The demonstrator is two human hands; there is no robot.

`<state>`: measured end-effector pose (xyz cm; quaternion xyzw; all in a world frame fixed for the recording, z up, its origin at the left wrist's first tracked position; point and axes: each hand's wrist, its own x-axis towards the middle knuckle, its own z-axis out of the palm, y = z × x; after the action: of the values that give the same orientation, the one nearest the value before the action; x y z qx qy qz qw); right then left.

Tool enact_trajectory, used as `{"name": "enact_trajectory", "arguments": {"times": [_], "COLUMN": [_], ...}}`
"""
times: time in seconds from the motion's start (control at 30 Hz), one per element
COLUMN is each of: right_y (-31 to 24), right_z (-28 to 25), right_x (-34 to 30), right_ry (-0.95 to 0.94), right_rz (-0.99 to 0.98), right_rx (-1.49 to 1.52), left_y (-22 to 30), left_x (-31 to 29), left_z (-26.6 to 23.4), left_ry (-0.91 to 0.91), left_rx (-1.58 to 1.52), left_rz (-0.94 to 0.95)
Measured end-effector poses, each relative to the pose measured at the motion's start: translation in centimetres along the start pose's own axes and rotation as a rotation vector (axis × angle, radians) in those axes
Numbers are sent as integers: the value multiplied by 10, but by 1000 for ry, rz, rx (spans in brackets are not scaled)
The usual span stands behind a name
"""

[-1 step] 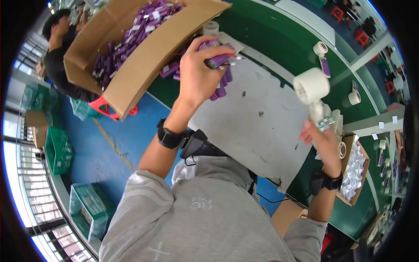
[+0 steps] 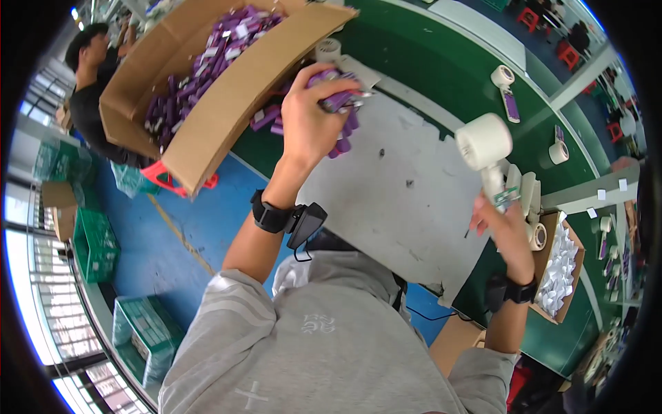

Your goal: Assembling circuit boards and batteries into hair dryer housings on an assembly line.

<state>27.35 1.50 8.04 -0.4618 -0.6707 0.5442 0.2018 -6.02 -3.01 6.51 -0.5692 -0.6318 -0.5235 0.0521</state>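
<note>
My left hand (image 2: 310,124) is closed around a purple cylindrical battery (image 2: 338,102) with wires at its end. More purple batteries (image 2: 265,119) lie beneath and beside this hand, at the left edge of the grey mat (image 2: 403,186). On the right, my right hand (image 2: 507,231) grips a white handheld fan (image 2: 485,141) by its handle, round head pointing away from me. A small green circuit board (image 2: 508,196) shows bare at the handle. My fingers cover part of the handle.
A cardboard box (image 2: 252,83) full of purple batteries stands at the far left. White fan parts (image 2: 529,196) and a box of white pieces (image 2: 558,276) sit at right. Fans with purple batteries (image 2: 509,96) lie on the green bench (image 2: 407,48). A person (image 2: 89,90) works beyond the box.
The fan and my right hand have shifted slightly left and toward me. My left hand stays over the batteries, its held battery turned a little.
</note>
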Motion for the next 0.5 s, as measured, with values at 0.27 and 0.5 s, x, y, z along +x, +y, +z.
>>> {"name": "enact_trajectory", "arguments": {"times": [0.27, 0.5], "right_y": [49, 59], "right_z": [48, 53], "right_x": [-7, -2], "right_ry": [517, 431], "right_rz": [-200, -225], "right_rx": [-507, -593], "left_y": [-87, -100], "left_x": [15, 20], "left_z": [26, 30], "left_ry": [96, 135], "left_rx": [209, 515], "left_rz": [-7, 24]}}
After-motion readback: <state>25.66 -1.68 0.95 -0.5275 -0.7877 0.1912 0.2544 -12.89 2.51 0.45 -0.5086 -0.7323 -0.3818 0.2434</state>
